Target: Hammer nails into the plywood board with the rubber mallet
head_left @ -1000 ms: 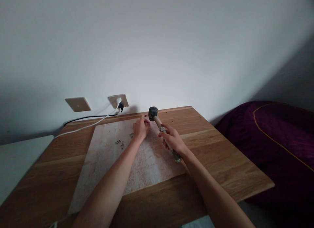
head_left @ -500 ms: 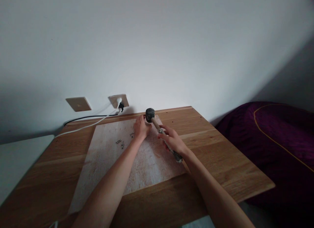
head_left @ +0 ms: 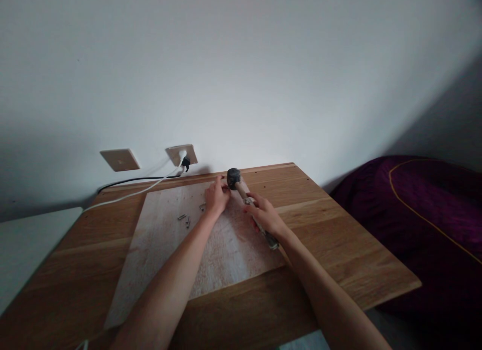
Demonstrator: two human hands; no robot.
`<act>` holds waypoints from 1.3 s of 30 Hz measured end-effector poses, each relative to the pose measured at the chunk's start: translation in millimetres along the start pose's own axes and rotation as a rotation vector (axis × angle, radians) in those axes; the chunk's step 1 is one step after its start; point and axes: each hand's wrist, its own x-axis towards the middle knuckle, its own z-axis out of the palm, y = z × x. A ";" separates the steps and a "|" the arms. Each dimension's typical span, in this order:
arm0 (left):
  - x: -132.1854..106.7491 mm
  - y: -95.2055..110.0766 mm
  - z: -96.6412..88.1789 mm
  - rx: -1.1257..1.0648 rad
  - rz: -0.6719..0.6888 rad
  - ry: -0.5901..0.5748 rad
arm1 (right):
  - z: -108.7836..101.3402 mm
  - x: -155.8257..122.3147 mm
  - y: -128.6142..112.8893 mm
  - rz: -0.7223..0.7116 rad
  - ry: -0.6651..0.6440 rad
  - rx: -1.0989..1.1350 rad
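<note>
My right hand (head_left: 264, 214) is wrapped round the wooden handle of a hammer (head_left: 241, 187), whose dark head hangs just above a pale board (head_left: 211, 249) lying on the wooden table (head_left: 339, 244). My left hand (head_left: 216, 196) rests on the board right beside the hammer head, fingers pinched together on something too small to make out. Several loose nails (head_left: 184, 219) lie on the board to the left of that hand.
Two wall plates sit behind the table; a white cable (head_left: 131, 194) and a black one run from the socket (head_left: 182, 154) along the table's back edge. A dark purple cushion or bed (head_left: 422, 209) stands to the right. A white surface (head_left: 26, 239) adjoins the table's left side.
The hammer head dropped toward my left hand's fingertips half a second ago and now sits slightly right and a little higher. My left hand has stayed in place.
</note>
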 end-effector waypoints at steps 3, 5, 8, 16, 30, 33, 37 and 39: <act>-0.3 -1.0 0.6 0.010 -0.001 0.001 | 0.3 -0.6 0.3 -0.008 0.000 -0.003; -0.4 -2.1 1.1 0.022 -0.001 0.003 | 1.0 -2.0 -2.5 -0.019 -0.002 0.006; -0.3 -3.1 1.4 0.037 0.013 -0.001 | 2.2 -4.4 -8.8 -0.034 -0.007 0.057; -1.1 0.4 0.9 0.130 -0.053 0.024 | 2.9 -6.5 -11.6 -0.005 -0.065 0.064; -0.4 -0.8 1.1 0.110 -0.030 0.021 | 4.1 -7.6 -13.1 -0.009 -0.053 0.037; -0.5 0.4 0.2 0.103 -0.039 -0.002 | 4.4 -8.8 -14.9 -0.019 -0.038 0.054; -0.9 1.1 0.0 0.089 -0.028 0.009 | 4.3 -8.1 -14.4 -0.028 -0.037 0.054; -0.7 1.4 -0.2 0.091 -0.034 0.006 | 4.3 -6.8 -11.7 -0.021 -0.036 0.038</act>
